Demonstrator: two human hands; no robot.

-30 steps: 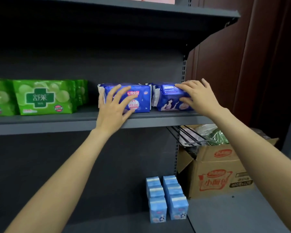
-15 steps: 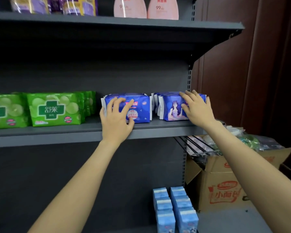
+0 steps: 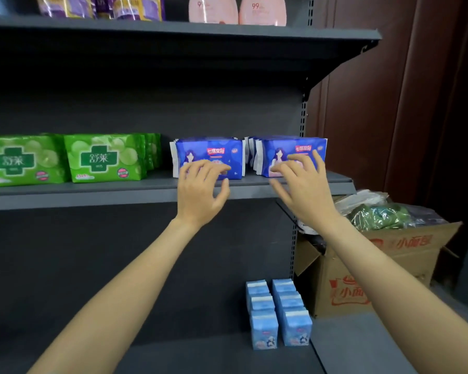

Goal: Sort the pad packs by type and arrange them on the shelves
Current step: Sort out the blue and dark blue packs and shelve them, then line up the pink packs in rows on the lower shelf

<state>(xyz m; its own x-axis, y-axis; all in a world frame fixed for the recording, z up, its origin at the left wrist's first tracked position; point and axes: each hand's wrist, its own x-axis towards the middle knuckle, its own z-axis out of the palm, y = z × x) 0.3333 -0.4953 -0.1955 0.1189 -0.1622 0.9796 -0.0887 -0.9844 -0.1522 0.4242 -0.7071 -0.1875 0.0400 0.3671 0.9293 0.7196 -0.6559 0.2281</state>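
Note:
Two rows of blue pad packs stand upright on the middle shelf: the left blue row and the right blue row. My left hand hovers in front of the left row, fingers loosely bent, holding nothing. In front of the right row, my right hand has its fingers spread, their tips at the front pack's face. Green pad packs fill the shelf's left part. Light blue packs stand in two rows on the bottom shelf.
Purple packs and pink packs sit on the top shelf. An open cardboard box with bagged goods stands on the floor at the right, beside the shelf upright. A dark red wall lies behind it.
Both hands have drawn back and down from the blue packs' faces. The right row now stands straight with its front showing. The camera has tilted upward.

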